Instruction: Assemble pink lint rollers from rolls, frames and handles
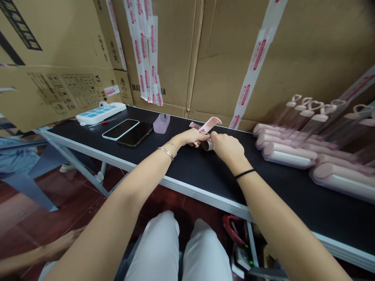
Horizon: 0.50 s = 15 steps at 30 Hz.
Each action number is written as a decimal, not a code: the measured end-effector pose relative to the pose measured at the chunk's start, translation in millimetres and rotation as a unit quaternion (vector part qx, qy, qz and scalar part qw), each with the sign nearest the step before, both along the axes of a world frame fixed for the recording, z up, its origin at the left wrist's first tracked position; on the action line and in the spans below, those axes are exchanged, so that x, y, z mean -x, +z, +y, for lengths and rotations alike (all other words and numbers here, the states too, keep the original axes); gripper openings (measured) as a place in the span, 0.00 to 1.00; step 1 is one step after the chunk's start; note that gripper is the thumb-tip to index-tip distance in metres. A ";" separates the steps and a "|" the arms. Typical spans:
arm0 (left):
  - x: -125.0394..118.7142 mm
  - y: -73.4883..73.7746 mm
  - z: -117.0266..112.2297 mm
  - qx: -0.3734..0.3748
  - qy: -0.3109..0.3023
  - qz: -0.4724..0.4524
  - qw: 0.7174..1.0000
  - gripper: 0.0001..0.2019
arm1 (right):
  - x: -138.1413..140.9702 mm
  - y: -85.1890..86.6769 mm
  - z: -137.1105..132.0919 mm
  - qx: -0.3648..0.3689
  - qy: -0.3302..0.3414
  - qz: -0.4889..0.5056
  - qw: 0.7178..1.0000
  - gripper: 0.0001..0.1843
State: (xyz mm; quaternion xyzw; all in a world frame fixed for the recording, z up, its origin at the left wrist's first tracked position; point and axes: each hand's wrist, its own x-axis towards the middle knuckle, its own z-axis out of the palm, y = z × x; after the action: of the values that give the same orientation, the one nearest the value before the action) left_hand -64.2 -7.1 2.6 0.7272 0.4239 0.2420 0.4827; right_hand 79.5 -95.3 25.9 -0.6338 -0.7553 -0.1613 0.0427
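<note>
My left hand [191, 137] is closed around a pink lint-roller handle [208, 125], whose flat end points up and to the right. My right hand [227, 147] pinches a small cardboard-coloured roll [207, 145] right next to the handle, just above the black tabletop [187, 164]. The two hands almost touch. A bracelet is on my left wrist and a black band on my right.
Several finished pink rollers [293, 152] lie in rows at the right. Two phones [127, 130], a clear pink cap [161, 123] and a white power strip [101, 112] lie at the left. Taped cardboard boxes [219, 58] wall the back. Another person's arm [35, 253] is at bottom left.
</note>
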 end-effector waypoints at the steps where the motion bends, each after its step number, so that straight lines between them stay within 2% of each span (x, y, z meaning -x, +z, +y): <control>1: -0.1 0.3 -0.9 0.002 0.008 -0.004 1.000 0.18 | -0.5 -0.9 1.1 0.002 -0.001 0.002 1.000 0.16; 5: -0.8 1.6 -5.8 0.027 0.021 -0.040 0.999 0.16 | -2.3 -4.4 4.9 0.001 0.010 0.016 1.000 0.18; 11: 1.0 1.2 -8.1 0.087 0.001 -0.141 0.986 0.15 | 1.5 -8.6 9.6 -0.007 -0.006 0.064 0.998 0.18; 15: 0.6 1.9 -5.5 0.088 0.003 -0.146 0.985 0.17 | -6.6 -6.1 13.4 -0.033 -0.002 0.135 0.990 0.16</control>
State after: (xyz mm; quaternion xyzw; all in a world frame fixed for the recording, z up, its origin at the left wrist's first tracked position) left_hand -64.8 -12.6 4.6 0.6377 0.3707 0.3088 0.6005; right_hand 86.0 -81.9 19.9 -0.6498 -0.7353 -0.0995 0.1649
